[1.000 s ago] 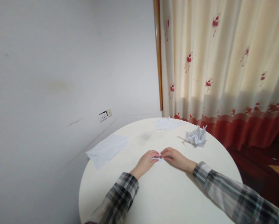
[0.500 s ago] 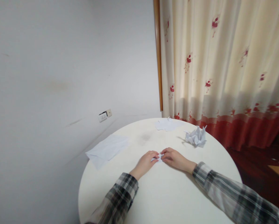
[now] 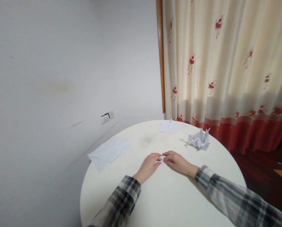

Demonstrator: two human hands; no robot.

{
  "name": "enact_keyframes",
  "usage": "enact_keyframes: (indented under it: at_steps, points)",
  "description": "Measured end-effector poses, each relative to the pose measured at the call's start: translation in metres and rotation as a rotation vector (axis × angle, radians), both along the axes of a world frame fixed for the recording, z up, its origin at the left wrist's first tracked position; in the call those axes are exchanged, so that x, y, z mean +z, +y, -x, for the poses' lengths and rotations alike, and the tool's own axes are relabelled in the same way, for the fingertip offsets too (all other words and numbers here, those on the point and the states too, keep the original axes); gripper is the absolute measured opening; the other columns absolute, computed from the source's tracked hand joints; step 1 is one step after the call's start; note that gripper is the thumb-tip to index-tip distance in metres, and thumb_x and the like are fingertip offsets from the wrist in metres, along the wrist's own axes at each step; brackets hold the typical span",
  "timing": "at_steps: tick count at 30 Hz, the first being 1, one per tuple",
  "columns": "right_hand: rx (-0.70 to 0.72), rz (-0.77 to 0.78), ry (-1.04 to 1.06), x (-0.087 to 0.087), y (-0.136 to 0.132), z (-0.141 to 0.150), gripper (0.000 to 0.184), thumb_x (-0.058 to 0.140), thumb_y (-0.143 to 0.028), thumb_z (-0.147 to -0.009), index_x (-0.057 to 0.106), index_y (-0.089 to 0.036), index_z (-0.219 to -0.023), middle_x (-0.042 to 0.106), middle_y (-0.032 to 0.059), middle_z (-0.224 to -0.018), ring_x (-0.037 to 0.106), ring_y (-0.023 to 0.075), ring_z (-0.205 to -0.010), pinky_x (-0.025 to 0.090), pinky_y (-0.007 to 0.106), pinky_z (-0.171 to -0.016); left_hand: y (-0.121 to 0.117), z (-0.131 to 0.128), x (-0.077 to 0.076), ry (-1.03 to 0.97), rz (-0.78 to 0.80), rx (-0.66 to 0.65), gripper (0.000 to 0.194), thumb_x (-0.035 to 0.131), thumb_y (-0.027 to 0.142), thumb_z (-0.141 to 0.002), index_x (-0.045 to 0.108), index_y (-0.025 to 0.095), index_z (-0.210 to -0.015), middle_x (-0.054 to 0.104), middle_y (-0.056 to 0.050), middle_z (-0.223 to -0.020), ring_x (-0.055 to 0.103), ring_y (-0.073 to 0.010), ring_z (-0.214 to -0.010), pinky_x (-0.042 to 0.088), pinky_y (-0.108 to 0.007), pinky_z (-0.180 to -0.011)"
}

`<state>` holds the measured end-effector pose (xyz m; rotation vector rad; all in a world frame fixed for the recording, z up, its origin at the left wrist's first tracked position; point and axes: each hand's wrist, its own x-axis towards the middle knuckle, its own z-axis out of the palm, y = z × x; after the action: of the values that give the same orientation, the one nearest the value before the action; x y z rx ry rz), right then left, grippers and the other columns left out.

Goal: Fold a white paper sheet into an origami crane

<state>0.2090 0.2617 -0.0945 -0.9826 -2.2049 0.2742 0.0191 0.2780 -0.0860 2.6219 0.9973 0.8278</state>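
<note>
A small piece of white folded paper (image 3: 162, 160) lies on the round white table (image 3: 160, 195), between my two hands. My left hand (image 3: 150, 165) has its thumb and fingers closed on the paper's left side. From the right, my right hand (image 3: 176, 161) grips the opposite side, fingertips bent down and close to those of the left. Much of the paper is covered by the fingers, so its folded shape is hard to make out.
White paper sheets (image 3: 109, 152) lie at the table's left edge. More paper (image 3: 169, 127) is at the far edge. Folded white paper pieces with pointed tips (image 3: 199, 140) are bunched at the right. Behind stand a wall with a socket (image 3: 105, 119) and a flowered curtain (image 3: 226, 69).
Both hands stay at the paper with only slight finger movement. The whole view has shifted very slightly.
</note>
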Motion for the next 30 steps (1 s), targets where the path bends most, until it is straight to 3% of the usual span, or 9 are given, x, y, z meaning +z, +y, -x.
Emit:
enact_keyframes:
  at_steps: [18, 23, 30]
  points:
    - [-0.039, -0.118, -0.087, 0.0037, -0.0004, 0.0022, 0.014, 0.052, -0.019, -0.075, 0.065, -0.021, -0.080, 0.057, 0.0060, -0.098, 0.049, 0.0177, -0.091, 0.040, 0.032, -0.081, 0.0013, -0.0011, -0.0014, -0.096, -0.015, -0.038, 0.010, 0.056, 0.010, -0.073, 0.060, 0.019, -0.073, 0.055, -0.002, -0.099, 0.047, -0.0158, -0.096, 0.036, -0.031, -0.087]
    - [-0.031, -0.075, -0.077, 0.0018, 0.0016, 0.0004, 0.014, 0.052, -0.021, -0.076, 0.065, -0.021, -0.081, 0.058, 0.0059, -0.098, 0.050, 0.0179, -0.092, 0.040, 0.032, -0.081, 0.0018, -0.0002, -0.0016, -0.121, 0.045, -0.006, 0.021, 0.055, 0.007, -0.071, 0.053, 0.019, -0.088, 0.055, -0.002, -0.090, 0.049, -0.0160, -0.089, 0.039, -0.030, -0.082]
    - [-0.022, 0.001, -0.050, 0.0037, -0.0010, -0.0012, 0.012, 0.053, -0.017, -0.074, 0.061, -0.020, -0.082, 0.058, 0.0047, -0.100, 0.050, 0.0167, -0.094, 0.040, 0.030, -0.083, 0.0044, 0.0014, -0.0064, -0.133, 0.099, -0.007, 0.029, 0.054, 0.008, -0.071, 0.048, 0.019, -0.097, 0.055, -0.002, -0.094, 0.051, -0.0155, -0.089, 0.040, -0.028, -0.081]
